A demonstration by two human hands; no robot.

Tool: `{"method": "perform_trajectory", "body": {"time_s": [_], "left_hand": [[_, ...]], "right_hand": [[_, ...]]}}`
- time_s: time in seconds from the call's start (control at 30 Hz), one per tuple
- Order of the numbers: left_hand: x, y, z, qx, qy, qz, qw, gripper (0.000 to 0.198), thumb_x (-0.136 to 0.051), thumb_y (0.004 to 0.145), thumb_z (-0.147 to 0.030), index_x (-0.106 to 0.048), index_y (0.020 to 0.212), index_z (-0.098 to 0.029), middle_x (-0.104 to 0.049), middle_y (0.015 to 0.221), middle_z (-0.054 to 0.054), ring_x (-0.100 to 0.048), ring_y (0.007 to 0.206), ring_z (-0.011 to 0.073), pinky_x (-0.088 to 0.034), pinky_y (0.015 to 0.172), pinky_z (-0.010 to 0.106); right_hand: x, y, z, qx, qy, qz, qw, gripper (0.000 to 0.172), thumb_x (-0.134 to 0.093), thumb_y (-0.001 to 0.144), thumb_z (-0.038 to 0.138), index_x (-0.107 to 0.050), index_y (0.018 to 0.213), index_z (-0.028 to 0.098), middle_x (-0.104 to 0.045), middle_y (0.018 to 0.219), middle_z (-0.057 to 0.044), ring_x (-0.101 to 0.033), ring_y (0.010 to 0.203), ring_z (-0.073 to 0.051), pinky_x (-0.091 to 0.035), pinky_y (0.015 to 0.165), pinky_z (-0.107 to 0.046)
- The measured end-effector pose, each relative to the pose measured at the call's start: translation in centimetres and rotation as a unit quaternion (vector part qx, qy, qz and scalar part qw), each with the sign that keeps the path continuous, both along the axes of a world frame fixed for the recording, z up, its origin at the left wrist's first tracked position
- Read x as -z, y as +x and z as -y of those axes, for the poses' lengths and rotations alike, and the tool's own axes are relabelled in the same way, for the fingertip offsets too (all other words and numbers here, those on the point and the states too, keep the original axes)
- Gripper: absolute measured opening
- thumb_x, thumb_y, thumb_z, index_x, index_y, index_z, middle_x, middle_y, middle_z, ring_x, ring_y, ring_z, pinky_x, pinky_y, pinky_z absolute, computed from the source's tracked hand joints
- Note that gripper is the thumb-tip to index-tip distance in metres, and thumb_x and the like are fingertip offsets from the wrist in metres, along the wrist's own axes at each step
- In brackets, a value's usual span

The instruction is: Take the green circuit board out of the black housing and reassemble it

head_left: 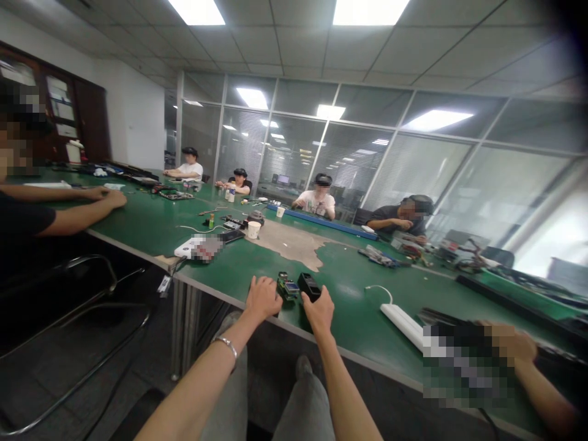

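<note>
My left hand (264,298) lies palm down at the table's front edge, fingers slightly bent and a little apart. Just right of its fingers is a small electronic module (288,286) with a circuit board and a bluish face. I cannot make out anything held under that palm. With thumb and fingers, my right hand (320,311) grips a black box-shaped housing (310,284) from its near right side. The housing sits low over the green tabletop, beside the module; recesses show on its upper face.
A white power strip (402,327) lies to the right, near a co-worker's hand (517,346). Ahead are a paper cup (253,230), a black phone-like slab (231,236) and a bare tan patch (289,245) in the green table (353,306). Several people sit around it.
</note>
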State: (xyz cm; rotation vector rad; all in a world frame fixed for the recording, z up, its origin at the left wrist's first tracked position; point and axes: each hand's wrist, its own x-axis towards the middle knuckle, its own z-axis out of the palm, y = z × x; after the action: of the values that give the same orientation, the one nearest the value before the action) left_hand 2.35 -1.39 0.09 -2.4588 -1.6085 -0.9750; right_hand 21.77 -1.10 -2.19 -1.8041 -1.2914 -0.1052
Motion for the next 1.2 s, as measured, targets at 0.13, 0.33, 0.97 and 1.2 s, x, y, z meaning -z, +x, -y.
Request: {"method": "perform_trajectory", "body": {"time_s": [0.13, 0.33, 0.97, 1.2], "left_hand": [[0.3, 0.0, -0.3, 0.007, 0.003, 0.003, 1.0, 0.028, -0.051, 0.079, -0.029, -0.066, 0.097, -0.015, -0.063, 0.105, 0.013, -0.051, 0.108, 0.0275, -0.028, 0.107, 0.044], [0.4, 0.0, -0.5, 0.031, 0.003, 0.012, 0.999, 0.026, -0.049, 0.08, -0.027, -0.066, 0.094, -0.013, -0.063, 0.1, 0.014, -0.053, 0.104, 0.0254, -0.038, 0.098, 0.037], [0.7, -0.1, -0.9, 0.02, -0.021, 0.056, 0.998, 0.021, -0.048, 0.083, -0.026, -0.061, 0.095, -0.016, -0.06, 0.105, 0.012, -0.052, 0.107, 0.0243, -0.039, 0.097, 0.035], [0.7, -0.1, -1.0, 0.016, -0.033, 0.085, 0.996, 0.025, -0.049, 0.082, -0.025, -0.059, 0.103, -0.018, -0.058, 0.116, 0.01, -0.049, 0.115, 0.0231, -0.039, 0.1, 0.033]], "right_hand": [[-0.1, -0.1, 0.3, -0.014, -0.022, 0.001, 1.0, 0.066, -0.057, 0.077, 0.041, -0.048, 0.132, 0.005, -0.058, 0.122, -0.023, -0.055, 0.114, -0.035, -0.039, 0.096, -0.041], [-0.9, -0.1, 0.7, -0.006, -0.02, -0.037, 0.999, 0.061, -0.058, 0.075, 0.048, -0.055, 0.125, 0.013, -0.066, 0.111, -0.017, -0.062, 0.102, -0.033, -0.044, 0.087, -0.041], [-4.1, -4.6, 0.1, -0.091, -0.005, -0.025, 0.996, 0.056, -0.059, 0.075, 0.049, -0.06, 0.118, 0.013, -0.068, 0.107, -0.014, -0.065, 0.096, -0.026, -0.048, 0.086, -0.035], [-2.7, -4.9, 0.8, -0.132, -0.034, 0.021, 0.99, 0.049, -0.063, 0.072, 0.037, -0.06, 0.116, 0.016, -0.068, 0.108, -0.012, -0.063, 0.103, -0.026, -0.046, 0.091, -0.035]]}}
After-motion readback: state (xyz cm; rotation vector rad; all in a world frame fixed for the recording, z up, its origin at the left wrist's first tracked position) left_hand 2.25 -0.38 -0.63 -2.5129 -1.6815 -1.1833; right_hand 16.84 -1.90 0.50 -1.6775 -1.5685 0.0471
